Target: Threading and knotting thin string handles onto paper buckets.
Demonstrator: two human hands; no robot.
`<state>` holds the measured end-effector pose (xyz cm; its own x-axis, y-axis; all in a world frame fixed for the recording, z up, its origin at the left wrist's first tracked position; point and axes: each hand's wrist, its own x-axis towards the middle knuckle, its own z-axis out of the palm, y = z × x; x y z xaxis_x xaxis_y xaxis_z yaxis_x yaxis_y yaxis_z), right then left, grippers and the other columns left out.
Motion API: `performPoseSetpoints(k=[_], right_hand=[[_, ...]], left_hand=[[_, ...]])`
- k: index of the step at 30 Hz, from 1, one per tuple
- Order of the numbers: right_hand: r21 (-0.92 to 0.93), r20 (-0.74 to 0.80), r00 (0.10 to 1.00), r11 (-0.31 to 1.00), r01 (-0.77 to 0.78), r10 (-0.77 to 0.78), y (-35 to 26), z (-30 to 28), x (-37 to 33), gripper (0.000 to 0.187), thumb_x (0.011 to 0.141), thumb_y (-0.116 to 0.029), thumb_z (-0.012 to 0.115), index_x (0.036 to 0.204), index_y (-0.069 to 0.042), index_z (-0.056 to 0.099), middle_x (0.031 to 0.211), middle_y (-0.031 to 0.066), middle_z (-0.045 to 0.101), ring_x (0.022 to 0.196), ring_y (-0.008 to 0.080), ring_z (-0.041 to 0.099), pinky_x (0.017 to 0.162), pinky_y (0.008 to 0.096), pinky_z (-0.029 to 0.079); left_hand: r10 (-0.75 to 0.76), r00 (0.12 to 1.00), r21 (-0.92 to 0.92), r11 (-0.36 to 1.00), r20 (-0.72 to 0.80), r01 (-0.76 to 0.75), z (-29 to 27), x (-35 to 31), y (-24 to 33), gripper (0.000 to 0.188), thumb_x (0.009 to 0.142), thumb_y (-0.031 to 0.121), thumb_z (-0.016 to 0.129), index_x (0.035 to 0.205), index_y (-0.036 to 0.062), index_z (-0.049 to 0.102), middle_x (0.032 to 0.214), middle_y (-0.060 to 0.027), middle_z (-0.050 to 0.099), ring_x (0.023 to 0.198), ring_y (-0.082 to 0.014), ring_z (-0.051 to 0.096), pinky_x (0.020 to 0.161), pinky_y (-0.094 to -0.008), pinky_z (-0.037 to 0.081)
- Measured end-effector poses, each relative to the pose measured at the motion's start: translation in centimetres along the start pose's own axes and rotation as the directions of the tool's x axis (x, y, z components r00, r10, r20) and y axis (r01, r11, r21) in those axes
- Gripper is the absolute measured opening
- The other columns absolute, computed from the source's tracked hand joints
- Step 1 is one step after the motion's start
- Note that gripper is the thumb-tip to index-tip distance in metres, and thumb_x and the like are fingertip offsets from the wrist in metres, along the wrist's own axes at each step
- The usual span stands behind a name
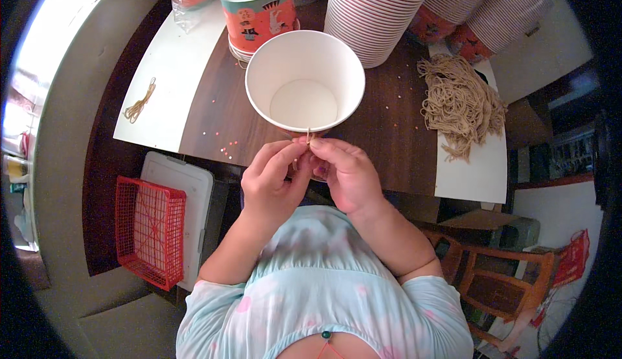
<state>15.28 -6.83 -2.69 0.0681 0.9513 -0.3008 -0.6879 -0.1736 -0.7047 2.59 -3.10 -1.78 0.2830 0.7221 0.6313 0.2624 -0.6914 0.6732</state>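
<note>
A large white-lined paper bucket stands at the near edge of the table with its mouth up, tilted toward me. At its near rim, a short loop of tan twine comes up between my fingertips. My left hand pinches the twine from one side. My right hand meets it from the other side, thumb and fingers pressed together on the same twine. The fingertips of both hands almost touch, just below the rim. My fingers hide the lower part of the twine and the bucket's near wall.
Behind stand an upturned orange-and-teal bucket and a tall stack of buckets. Loose twine lies heaped at the right, with a small twine bundle at the left. Small bits dot the table. A red basket is below left, a wooden chair right.
</note>
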Motion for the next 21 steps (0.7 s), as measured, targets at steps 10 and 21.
performPoseSetpoints(k=[10,21], right_hand=[[0.028,-0.042,0.999,1.000,0.001,0.000,0.0,-0.7,0.6,0.020,0.089,-0.017,0.056,0.097,-0.002,0.065,0.083,0.0010,0.065,0.066,0.0061,0.052,0.063,0.0210,0.042],[-0.873,0.140,0.717,0.257,0.415,-0.682,-1.5,-0.6,1.0,0.013,0.087,-0.014,0.061,0.085,-0.001,0.061,0.076,0.0105,0.062,0.071,0.0248,0.061,0.063,0.0367,0.047]], left_hand=[[0.110,0.993,0.048,0.993,0.039,-0.112,-0.2,0.1,-0.7,0.017,0.074,-0.005,0.066,0.089,-0.0001,0.063,0.083,-0.0131,0.063,0.068,-0.0238,0.064,0.057,-0.0307,0.052],[-0.456,0.792,-0.438,0.664,0.406,0.606,-2.0,0.5,-0.5,0.004,0.086,0.001,0.061,0.088,-0.0021,0.061,0.081,-0.0020,0.064,0.069,-0.0062,0.056,0.061,-0.0196,0.046]])
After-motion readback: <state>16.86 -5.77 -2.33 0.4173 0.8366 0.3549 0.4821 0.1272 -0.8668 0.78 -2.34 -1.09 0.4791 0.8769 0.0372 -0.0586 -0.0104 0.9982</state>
